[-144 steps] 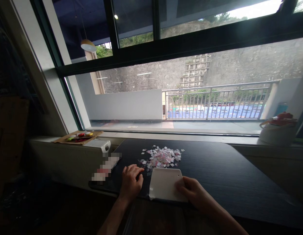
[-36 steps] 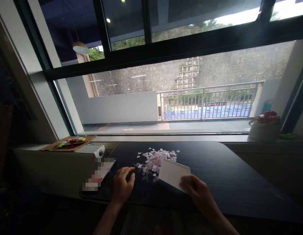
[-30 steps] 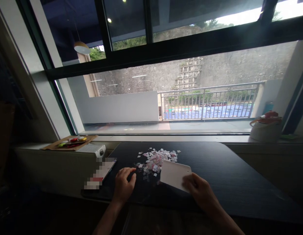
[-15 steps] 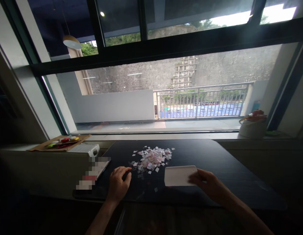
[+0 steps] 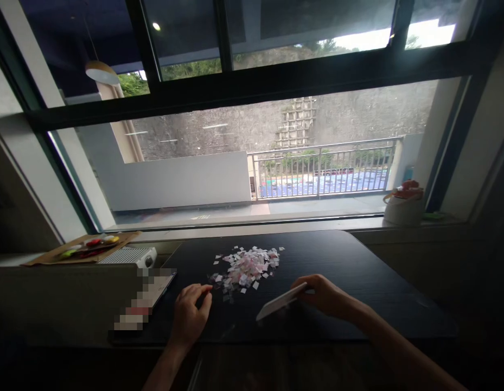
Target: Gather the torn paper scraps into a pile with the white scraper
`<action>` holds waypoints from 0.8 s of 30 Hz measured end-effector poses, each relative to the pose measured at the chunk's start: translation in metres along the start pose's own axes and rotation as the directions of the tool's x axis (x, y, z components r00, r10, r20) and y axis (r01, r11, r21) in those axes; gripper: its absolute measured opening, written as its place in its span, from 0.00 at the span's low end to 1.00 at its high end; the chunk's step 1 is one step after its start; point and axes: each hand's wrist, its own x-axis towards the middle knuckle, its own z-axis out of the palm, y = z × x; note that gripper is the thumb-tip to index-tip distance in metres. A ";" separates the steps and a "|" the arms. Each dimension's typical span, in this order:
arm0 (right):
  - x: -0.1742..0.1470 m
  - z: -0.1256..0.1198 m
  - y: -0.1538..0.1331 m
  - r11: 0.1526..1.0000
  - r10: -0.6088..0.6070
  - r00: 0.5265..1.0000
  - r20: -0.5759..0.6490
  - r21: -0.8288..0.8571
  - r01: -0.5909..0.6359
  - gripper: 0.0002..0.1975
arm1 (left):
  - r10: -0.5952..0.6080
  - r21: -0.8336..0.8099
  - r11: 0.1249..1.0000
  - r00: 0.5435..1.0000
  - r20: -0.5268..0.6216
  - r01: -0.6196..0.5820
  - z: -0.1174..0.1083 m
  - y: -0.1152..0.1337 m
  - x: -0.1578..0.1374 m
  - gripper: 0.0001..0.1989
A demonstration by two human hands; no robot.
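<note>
On the dark table lies a loose heap of small paper pieces, white and pale pink, with some scattered round its edge. My right hand grips one end of a thin white rectangular card-like piece. This piece is tilted, nearly edge-on, and its far end points down and left at the tabletop; whether it touches there I cannot tell. To the left of the heap rests my left hand, fingers bent and thumb apart from them, with nothing visible in it.
A flat item with a blurred surface lies at the table's left edge. Beyond it are a white ridged box and brown board with colourful pieces. A white bucket stands on the sill under the window.
My right hand has turned the white piece from face-on to nearly edge-on and lowered its left end. The loose scrap near the front no longer shows. My left hand keeps its pose.
</note>
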 end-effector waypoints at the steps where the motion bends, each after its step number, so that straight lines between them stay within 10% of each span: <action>1: -0.006 -0.008 0.003 1.000 0.015 1.000 -0.003 0.001 -0.015 0.08 | -0.004 -0.002 1.000 1.000 -0.001 0.004 0.000 0.000 0.000 0.13; 11: -0.022 -0.034 0.047 0.974 0.171 0.959 -0.227 0.187 -0.130 0.08 | -0.009 0.002 1.000 1.000 -0.014 0.009 0.000 -0.003 0.001 0.14; 24: -0.050 -0.036 0.042 0.906 0.301 0.953 -0.036 0.322 -0.274 0.10 | -0.032 0.006 0.999 0.999 0.013 0.031 -0.003 -0.004 0.002 0.16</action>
